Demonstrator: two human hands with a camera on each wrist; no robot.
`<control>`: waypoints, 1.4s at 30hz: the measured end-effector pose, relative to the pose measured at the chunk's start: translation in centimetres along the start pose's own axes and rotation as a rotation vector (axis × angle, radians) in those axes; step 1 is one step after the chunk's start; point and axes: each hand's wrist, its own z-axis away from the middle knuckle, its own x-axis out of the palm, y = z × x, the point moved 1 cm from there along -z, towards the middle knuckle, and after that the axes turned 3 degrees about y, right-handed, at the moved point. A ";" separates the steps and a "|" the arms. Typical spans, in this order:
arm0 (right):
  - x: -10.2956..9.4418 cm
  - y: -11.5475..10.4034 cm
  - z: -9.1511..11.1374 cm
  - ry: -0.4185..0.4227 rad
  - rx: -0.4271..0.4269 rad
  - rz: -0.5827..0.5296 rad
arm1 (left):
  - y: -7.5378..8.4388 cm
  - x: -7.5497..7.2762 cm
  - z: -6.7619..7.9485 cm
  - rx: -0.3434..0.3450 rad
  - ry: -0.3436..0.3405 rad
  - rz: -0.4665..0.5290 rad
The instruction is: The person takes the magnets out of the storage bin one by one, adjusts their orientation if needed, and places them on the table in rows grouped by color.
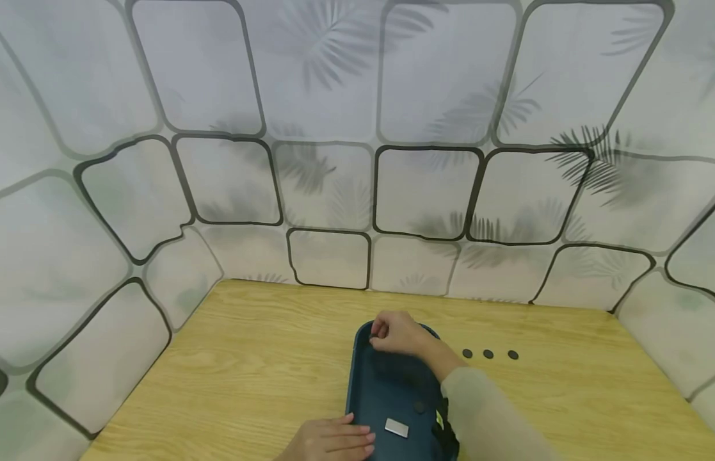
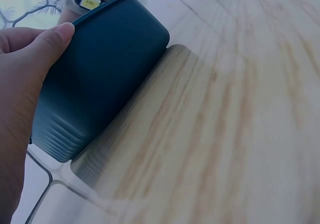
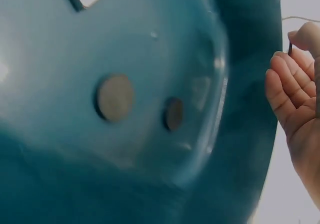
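Observation:
A deep dark-blue plastic bin (image 1: 365, 384) stands on the table. My left hand (image 1: 334, 440) grips its left rim, the thumb (image 2: 57, 37) on the outer side and the other fingers over the edge. At the bin's far end, my right hand (image 1: 400, 334) pinches a thin dark disc (image 3: 290, 48), seen edge-on in the right wrist view. Inside the bin lie a silver rectangular piece (image 1: 397, 428) and a dark round disc (image 1: 419, 407). The right wrist view shows a larger, greyish disc (image 3: 115, 98) and a smaller dark disc (image 3: 174, 114) on the bin's floor.
Three dark discs (image 1: 488, 354) lie in a row on the wooden table (image 1: 265, 358), right of the bin. Patterned fabric walls (image 1: 328, 186) enclose the table's back and sides. A black device (image 1: 446, 435) with a yellow display sits by my right wrist.

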 end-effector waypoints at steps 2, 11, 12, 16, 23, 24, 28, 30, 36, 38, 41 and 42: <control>-0.7 -0.2 -0.1 0.015 -0.014 0.004 | 0.0 0.0 0.0 0.010 0.008 -0.008; -3.7 0.2 0.8 0.052 -0.009 0.039 | -0.1 -0.1 -0.1 0.021 0.010 -0.022; -4.0 0.4 0.9 0.052 0.005 0.036 | -0.1 0.0 -0.1 0.022 0.010 -0.024; -5.4 1.1 1.9 0.063 0.044 0.044 | -0.1 0.0 -0.2 0.030 0.015 -0.039; -7.4 2.9 3.9 0.081 0.073 0.073 | -0.1 -0.1 -0.2 0.039 0.032 -0.044; -7.6 3.2 4.2 0.083 0.078 0.076 | -0.1 -0.1 -0.2 0.040 0.034 -0.042; -8.4 4.8 5.5 0.097 0.113 0.102 | 0.0 -0.1 -0.2 0.025 0.036 -0.047; -8.6 5.6 6.3 0.099 0.152 0.110 | 0.1 -0.1 -0.2 0.019 0.034 -0.052; -9.0 8.2 8.7 0.111 0.255 0.075 | 0.1 -0.1 -0.2 0.015 0.038 -0.057; -9.1 8.9 9.6 0.113 0.275 0.057 | 0.1 0.0 -0.2 0.015 0.039 -0.053; -9.2 10.1 10.8 0.120 0.308 0.053 | 0.1 0.1 -0.1 0.006 0.034 -0.041; -9.2 10.4 11.3 0.119 0.319 0.053 | 0.1 0.1 -0.1 0.003 0.031 -0.037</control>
